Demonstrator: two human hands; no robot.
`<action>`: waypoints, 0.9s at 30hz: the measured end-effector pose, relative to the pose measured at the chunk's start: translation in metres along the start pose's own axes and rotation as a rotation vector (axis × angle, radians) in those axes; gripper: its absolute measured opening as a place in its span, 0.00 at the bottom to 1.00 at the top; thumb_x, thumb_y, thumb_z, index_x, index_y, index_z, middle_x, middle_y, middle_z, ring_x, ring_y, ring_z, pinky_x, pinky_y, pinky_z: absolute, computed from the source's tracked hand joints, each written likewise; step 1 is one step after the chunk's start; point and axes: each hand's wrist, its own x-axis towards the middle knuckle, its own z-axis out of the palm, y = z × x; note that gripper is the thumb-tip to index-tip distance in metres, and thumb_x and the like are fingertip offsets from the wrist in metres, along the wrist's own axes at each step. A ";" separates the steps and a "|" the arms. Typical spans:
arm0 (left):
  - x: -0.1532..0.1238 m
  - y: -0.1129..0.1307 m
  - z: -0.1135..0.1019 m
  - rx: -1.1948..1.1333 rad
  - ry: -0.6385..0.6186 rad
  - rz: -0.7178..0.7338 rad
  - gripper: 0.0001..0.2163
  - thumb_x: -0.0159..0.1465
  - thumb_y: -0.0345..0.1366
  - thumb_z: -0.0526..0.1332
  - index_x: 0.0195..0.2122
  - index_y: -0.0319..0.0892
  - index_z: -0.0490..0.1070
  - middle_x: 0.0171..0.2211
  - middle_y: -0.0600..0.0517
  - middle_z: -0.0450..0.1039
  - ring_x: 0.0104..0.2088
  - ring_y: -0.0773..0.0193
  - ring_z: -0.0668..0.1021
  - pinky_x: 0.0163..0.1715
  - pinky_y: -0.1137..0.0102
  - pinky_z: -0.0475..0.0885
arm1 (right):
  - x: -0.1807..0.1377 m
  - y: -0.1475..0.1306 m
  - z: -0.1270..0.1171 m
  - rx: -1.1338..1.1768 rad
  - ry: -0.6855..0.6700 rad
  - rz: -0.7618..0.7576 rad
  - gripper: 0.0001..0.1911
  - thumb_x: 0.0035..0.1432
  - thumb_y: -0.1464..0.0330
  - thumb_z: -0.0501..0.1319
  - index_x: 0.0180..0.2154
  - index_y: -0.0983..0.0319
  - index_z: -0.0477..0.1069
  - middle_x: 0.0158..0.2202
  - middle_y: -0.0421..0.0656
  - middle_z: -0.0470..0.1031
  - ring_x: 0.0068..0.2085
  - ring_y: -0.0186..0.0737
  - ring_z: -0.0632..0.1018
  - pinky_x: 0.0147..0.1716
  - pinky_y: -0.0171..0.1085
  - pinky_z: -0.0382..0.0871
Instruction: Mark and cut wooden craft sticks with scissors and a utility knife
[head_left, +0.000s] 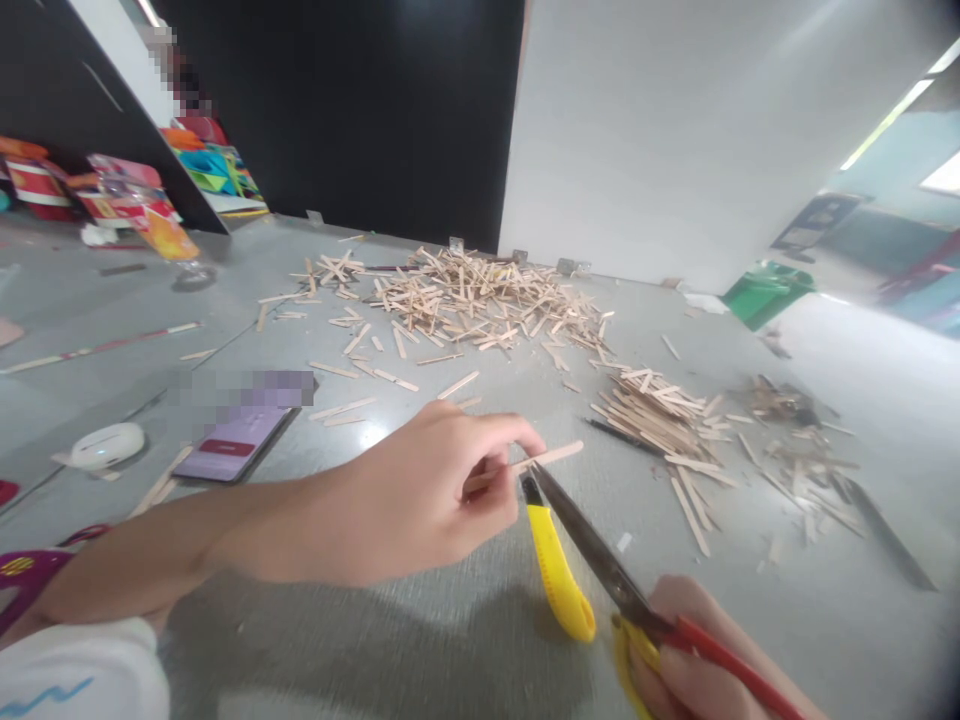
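Note:
Between the fingers of my left hand (435, 490), which are closed, a thin wooden craft stick (559, 453) points out to the right. My right hand (697, 650) is wrapped round the red and yellow handles of a pair of scissors (600, 550). The scissor tips meet the stick just beyond my left fingertips. On the table under the scissors lies a yellow utility knife (559, 575), its black end beside my left fingers. I cannot tell whether the blades have cut into the stick.
A large heap of cut wooden sticks (487, 295) spreads along the back, with a stack of longer sticks (652, 415) at the right. A phone (247, 430) and a white earbud case (109, 445) lie left. Behind stands a black and white partition (615, 130); a green bin (765, 290) is far right.

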 end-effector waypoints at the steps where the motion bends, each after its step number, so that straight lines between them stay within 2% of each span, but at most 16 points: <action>1: 0.000 0.000 0.000 -0.002 -0.001 -0.003 0.16 0.66 0.25 0.60 0.52 0.41 0.80 0.20 0.65 0.60 0.21 0.72 0.61 0.22 0.76 0.60 | 0.000 0.001 -0.001 -0.002 -0.001 -0.001 0.22 0.51 0.49 0.83 0.35 0.57 0.81 0.27 0.42 0.72 0.27 0.44 0.72 0.28 0.42 0.68; 7: 0.000 -0.002 0.000 -0.027 -0.036 -0.048 0.15 0.67 0.27 0.60 0.52 0.43 0.79 0.20 0.65 0.60 0.21 0.71 0.61 0.22 0.75 0.59 | 0.001 -0.003 0.000 0.016 -0.026 -0.030 0.23 0.56 0.45 0.80 0.34 0.57 0.80 0.25 0.42 0.71 0.26 0.42 0.70 0.25 0.42 0.65; 12: 0.001 -0.001 -0.002 -0.057 -0.052 -0.078 0.13 0.69 0.29 0.61 0.52 0.43 0.79 0.20 0.64 0.60 0.21 0.70 0.60 0.22 0.74 0.58 | 0.010 -0.019 0.011 -0.078 -0.111 0.009 0.35 0.53 0.35 0.76 0.23 0.57 0.69 0.20 0.36 0.58 0.23 0.35 0.60 0.23 0.40 0.57; 14: 0.003 0.001 -0.005 -0.077 -0.081 -0.099 0.11 0.70 0.30 0.60 0.51 0.43 0.78 0.21 0.63 0.59 0.22 0.70 0.60 0.21 0.73 0.57 | 0.014 -0.023 0.015 -0.088 -0.143 0.002 0.38 0.53 0.33 0.74 0.21 0.57 0.65 0.20 0.35 0.54 0.23 0.33 0.57 0.22 0.39 0.55; 16: 0.006 0.002 -0.009 -0.096 -0.131 -0.110 0.08 0.74 0.31 0.58 0.46 0.43 0.78 0.22 0.61 0.59 0.22 0.70 0.60 0.21 0.72 0.56 | 0.016 -0.025 0.015 -0.068 -0.167 -0.015 0.39 0.53 0.34 0.75 0.20 0.57 0.63 0.20 0.34 0.52 0.22 0.32 0.55 0.22 0.40 0.53; 18: 0.008 0.003 -0.012 -0.103 -0.183 -0.100 0.11 0.77 0.33 0.56 0.38 0.43 0.74 0.23 0.60 0.61 0.23 0.70 0.62 0.22 0.72 0.56 | 0.016 -0.023 0.011 -0.036 -0.178 -0.025 0.37 0.52 0.35 0.76 0.21 0.56 0.65 0.20 0.35 0.54 0.22 0.33 0.55 0.21 0.41 0.53; 20: 0.009 0.002 -0.014 -0.114 -0.215 -0.090 0.13 0.79 0.34 0.55 0.35 0.42 0.72 0.24 0.58 0.67 0.23 0.70 0.65 0.24 0.72 0.59 | 0.013 -0.017 0.005 0.000 -0.165 -0.026 0.35 0.49 0.35 0.78 0.23 0.56 0.69 0.20 0.36 0.58 0.21 0.35 0.58 0.21 0.42 0.54; 24: 0.010 -0.001 -0.014 -0.149 -0.227 -0.109 0.09 0.78 0.33 0.56 0.45 0.42 0.77 0.30 0.55 0.79 0.21 0.71 0.72 0.23 0.74 0.64 | 0.003 0.001 -0.007 0.083 -0.097 -0.012 0.30 0.46 0.38 0.81 0.35 0.55 0.80 0.24 0.42 0.70 0.24 0.43 0.69 0.20 0.43 0.61; 27: 0.010 -0.003 -0.014 -0.183 -0.252 -0.125 0.09 0.80 0.34 0.55 0.49 0.42 0.76 0.32 0.54 0.81 0.21 0.71 0.74 0.22 0.75 0.66 | -0.002 0.011 -0.010 0.147 -0.088 0.045 0.27 0.50 0.41 0.81 0.37 0.55 0.83 0.27 0.43 0.74 0.25 0.44 0.73 0.22 0.42 0.66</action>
